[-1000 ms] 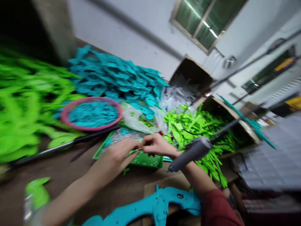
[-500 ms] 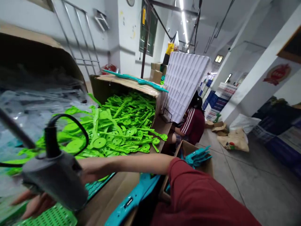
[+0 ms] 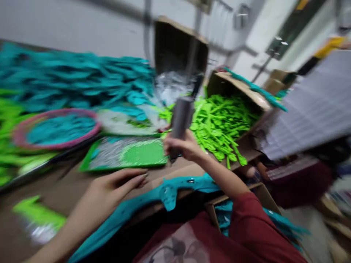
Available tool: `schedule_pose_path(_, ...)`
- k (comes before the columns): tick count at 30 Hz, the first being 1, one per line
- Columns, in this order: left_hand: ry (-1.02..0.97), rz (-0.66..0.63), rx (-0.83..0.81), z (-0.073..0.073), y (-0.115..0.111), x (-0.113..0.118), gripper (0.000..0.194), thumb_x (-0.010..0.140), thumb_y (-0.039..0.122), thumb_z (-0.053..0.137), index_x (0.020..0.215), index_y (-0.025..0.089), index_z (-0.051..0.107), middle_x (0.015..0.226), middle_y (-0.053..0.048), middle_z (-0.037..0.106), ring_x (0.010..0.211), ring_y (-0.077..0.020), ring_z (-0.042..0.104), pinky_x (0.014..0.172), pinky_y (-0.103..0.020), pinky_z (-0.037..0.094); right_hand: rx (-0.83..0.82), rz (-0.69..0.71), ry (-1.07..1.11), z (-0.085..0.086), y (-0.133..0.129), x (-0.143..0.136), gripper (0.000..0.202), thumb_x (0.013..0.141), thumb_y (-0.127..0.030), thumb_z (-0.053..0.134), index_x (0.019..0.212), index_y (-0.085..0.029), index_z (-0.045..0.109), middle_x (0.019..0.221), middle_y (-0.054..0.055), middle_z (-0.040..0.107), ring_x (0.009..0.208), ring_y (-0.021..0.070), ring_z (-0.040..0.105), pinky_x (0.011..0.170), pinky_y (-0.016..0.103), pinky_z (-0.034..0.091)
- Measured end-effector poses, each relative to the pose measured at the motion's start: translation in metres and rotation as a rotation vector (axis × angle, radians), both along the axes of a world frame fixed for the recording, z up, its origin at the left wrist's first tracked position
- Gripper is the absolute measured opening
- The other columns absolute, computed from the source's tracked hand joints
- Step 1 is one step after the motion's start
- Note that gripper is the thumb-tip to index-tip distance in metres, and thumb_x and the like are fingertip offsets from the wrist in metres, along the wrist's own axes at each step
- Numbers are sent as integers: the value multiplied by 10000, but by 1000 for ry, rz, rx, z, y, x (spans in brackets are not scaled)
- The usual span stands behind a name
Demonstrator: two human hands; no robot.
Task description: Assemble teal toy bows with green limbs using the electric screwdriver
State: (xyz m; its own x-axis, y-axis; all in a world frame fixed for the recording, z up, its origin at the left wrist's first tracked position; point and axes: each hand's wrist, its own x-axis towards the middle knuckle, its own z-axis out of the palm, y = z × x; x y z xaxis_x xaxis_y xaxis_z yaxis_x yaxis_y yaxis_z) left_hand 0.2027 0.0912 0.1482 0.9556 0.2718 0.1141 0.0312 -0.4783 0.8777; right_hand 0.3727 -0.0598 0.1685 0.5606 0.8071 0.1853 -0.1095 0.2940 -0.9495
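Observation:
My right hand [image 3: 185,146] is wrapped around a grey, cylindrical electric screwdriver [image 3: 181,118] that stands upright, its cord end at the top. The turquoise plastic toy-gun-like part [image 3: 167,190] lies lengthwise along the table's front edge. Above its left part is my left hand [image 3: 116,186], thumb and fingers brought together in a pinch. Anything between those fingertips is too small or blurred to make out. Just behind the hands sits a green tray [image 3: 124,168] with small silvery pieces, and a green perforated basket [image 3: 145,152] lies in it.
Bright green parts [image 3: 219,124] spill from a cardboard box [image 3: 241,82] at right. Turquoise parts [image 3: 82,80] are heaped along the wall. A pink-rimmed basket [image 3: 97,126] stands at left. A box [image 3: 216,212] with turquoise parts is by my right side, near another person [image 3: 301,179].
The view has swung left and down, with blur. My right hand, earlier at the green basket behind the screwdriver, now grips the screwdriver. My left hand has come into view.

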Motion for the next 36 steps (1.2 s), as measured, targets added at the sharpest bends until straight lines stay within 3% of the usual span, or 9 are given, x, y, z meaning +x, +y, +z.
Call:
schedule_pose_path(3, 41, 65, -177, -4, -12, -22, 296, 821, 462, 667, 908, 198, 769, 862, -53, 790, 780, -241, 751, 693, -298, 607, 10, -119, 5, 4, 7, -13, 424, 716, -562, 721, 901, -234, 526, 531, -102, 443, 421, 88, 454, 471, 243, 460)
schedule_pose_path(10, -137, 15, -225, 7, -39, -3, 185, 838, 310, 639, 888, 191, 772, 848, -36, 772, 771, -186, 715, 697, -277, 571, 10, -171, -49, 15, 1, -43, 328, 752, -576, 584, 827, -265, 509, 501, -97, 299, 377, 99, 330, 413, 246, 339)
schedule_pose_path(17, -146, -22, -348, 8, -39, 5, 142, 821, 237, 670, 954, 186, 669, 864, -4, 765, 771, -164, 720, 705, -262, 591, -14, -187, -15, 16, 2, -44, 344, 766, -574, 567, 910, -263, 529, 497, -102, 287, 378, 102, 327, 405, 246, 317)
schedule_pose_path(19, -173, 7, -259, 3, -37, -8, 202, 861, 242, 666, 1056, 196, 647, 952, -13, 768, 835, -166, 731, 743, -264, 597, 21, -173, 0, 15, 1, -43, 299, 779, -496, 589, 950, -257, 537, 496, -101, 334, 383, 104, 370, 414, 251, 336)
schedule_pose_path(22, -242, 89, 114, -12, -30, -44, 235, 965, 276, 585, 1188, 215, 626, 1120, -46, 743, 1014, -186, 711, 870, -300, 581, 53, -230, -22, 8, 10, -30, 305, 782, -356, 650, 1040, -240, 537, 506, -94, 463, 407, 116, 461, 457, 268, 411)
schedule_pose_path(25, -248, 98, 451, -32, -11, -63, 229, 1028, 268, 459, 1112, 196, 660, 1152, -78, 730, 1050, -202, 698, 891, -328, 568, 45, -337, -98, -6, 43, -8, 408, 781, -320, 696, 1133, -231, 510, 533, -95, 535, 441, 120, 524, 505, 270, 459)
schedule_pose_path(30, -140, -106, 795, -68, 49, 6, 318, 1025, 339, 486, 1197, 151, 676, 1366, -137, 643, 1292, -259, 585, 1061, -408, 482, -18, -395, -295, -28, 127, 16, 500, 788, -438, 669, 1197, -221, 479, 601, -80, 557, 494, 124, 566, 550, 282, 503)
schedule_pose_path(33, -126, -167, 800, -81, 77, 52, 235, 945, 340, 646, 1106, 189, 727, 1259, -108, 712, 1285, -246, 595, 1096, -396, 447, -60, -393, -374, -35, 154, 15, 473, 809, -476, 647, 1176, -233, 474, 674, -61, 535, 545, 125, 579, 570, 288, 523)
schedule_pose_path(36, -104, -65, 815, -83, 84, 50, 198, 896, 275, 700, 1022, 132, 754, 1229, -201, 706, 1303, -343, 573, 1124, -515, 400, -69, -360, -355, -47, 157, 13, 431, 787, -470, 676, 1104, -247, 489, 712, -45, 525, 540, 124, 567, 573, 301, 536)
